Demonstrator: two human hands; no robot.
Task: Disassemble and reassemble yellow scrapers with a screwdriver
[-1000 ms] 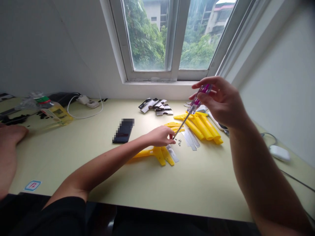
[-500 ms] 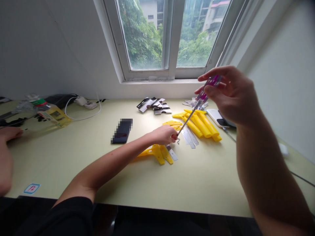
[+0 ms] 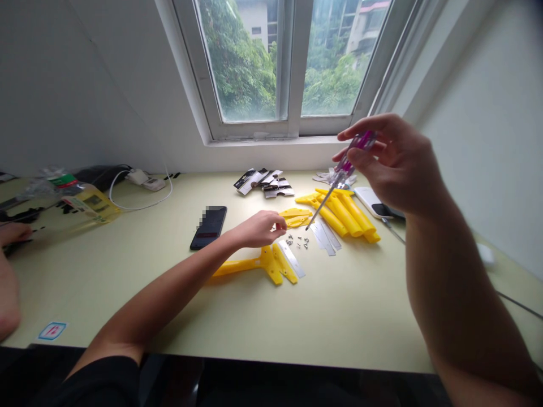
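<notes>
My right hand is raised and wrapped around the purple clear handle of a screwdriver. Its shaft slants down left, with the tip above the table near several small screws. My left hand has its fingers curled together in a pinch; whatever lies between them is too small or hidden to name. Below it rest a yellow scraper handle, a flat yellow plate and a metal blade. Several more yellow plates lie just beyond its fingertips.
Yellow scraper handles lie at right, beside more blades and a white device. Black-and-white card sleeves are near the window. A phone, a bottle and another person's hand are at left.
My left hand has drawn back to the left, away from the screwdriver tip, uncovering the small screws and the blade. My right hand keeps the screwdriver in nearly the same pose.
</notes>
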